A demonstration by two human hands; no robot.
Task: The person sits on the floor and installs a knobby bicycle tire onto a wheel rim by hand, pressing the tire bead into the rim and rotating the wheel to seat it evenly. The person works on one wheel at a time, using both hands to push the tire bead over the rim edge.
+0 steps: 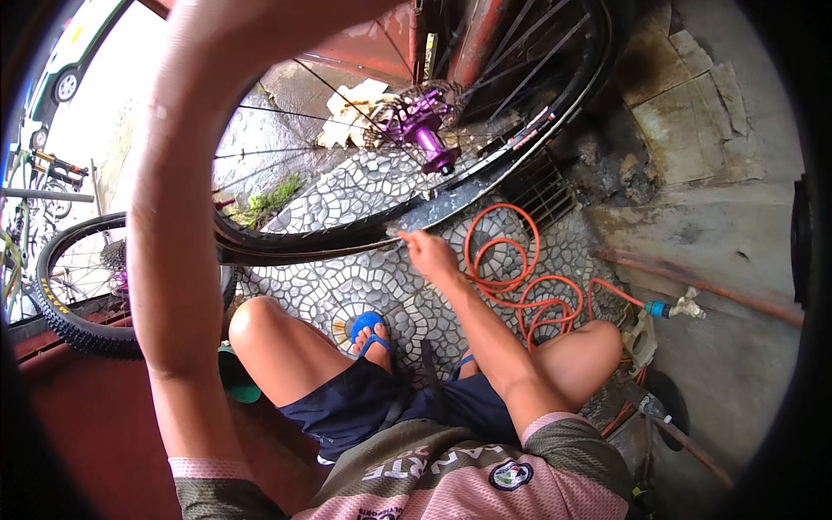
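A bicycle wheel [299,249] with a black tyre and dark spokes stands tilted in front of me. At its centre sits a shiny purple hub [426,137] with a disc brake rotor beside it. My right hand [431,257] is at the wheel's near lower edge, fingers closed in a pinch. A small pale bit shows at the fingertips, too small to name. Just beyond it, a wet-looking grey patch [455,201] covers part of the rim. My left arm [173,260] rises along the left side and bends over the wheel's top; its hand is outside the view.
An orange hose [526,286] lies coiled on the pebble-mosaic floor [347,286], leading to a tap [686,303] at the right wall. Another bicycle wheel [65,325] rests at left. A floor grate [546,195] and flattened cardboard [689,113] lie beyond. Red metal posts stand behind the wheel.
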